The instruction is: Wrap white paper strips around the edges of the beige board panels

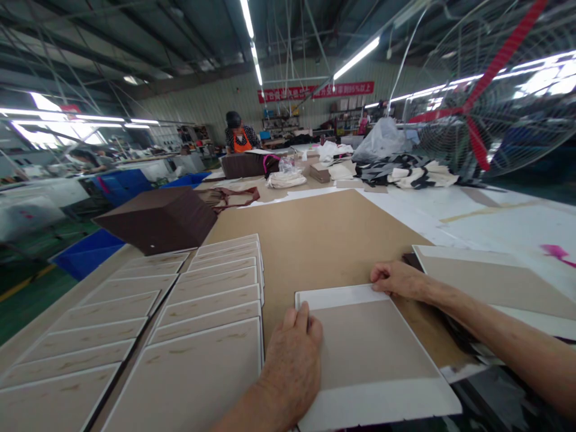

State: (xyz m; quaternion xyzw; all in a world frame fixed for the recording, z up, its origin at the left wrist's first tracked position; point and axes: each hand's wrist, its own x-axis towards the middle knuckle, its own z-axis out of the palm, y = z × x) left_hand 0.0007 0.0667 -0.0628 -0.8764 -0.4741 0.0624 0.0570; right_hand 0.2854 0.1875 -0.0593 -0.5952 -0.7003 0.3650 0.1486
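A beige panel (360, 342) with white strips along its top and bottom lies in front of me on brown board. My left hand (294, 357) is at its upper left edge, fingers bent and pressed onto the surface; the thumb is hidden. At the upper right corner my right hand (396, 279) pinches the white edge between closed fingers. To the left, overlapping rows of similar white-edged beige panels (207, 354) carry brownish smears near their top edges. Beside my right forearm rests a stack of beige and white panels (490, 276).
A tall stack of dark brown sheets (157, 216) stands at the left, above a blue bin (87, 252). Plastic bags (382, 141) and black-and-white fabric (405, 171) lie farther back. A large fan (472, 111) is at the right. A person in an orange apron (242, 141) stands beyond.
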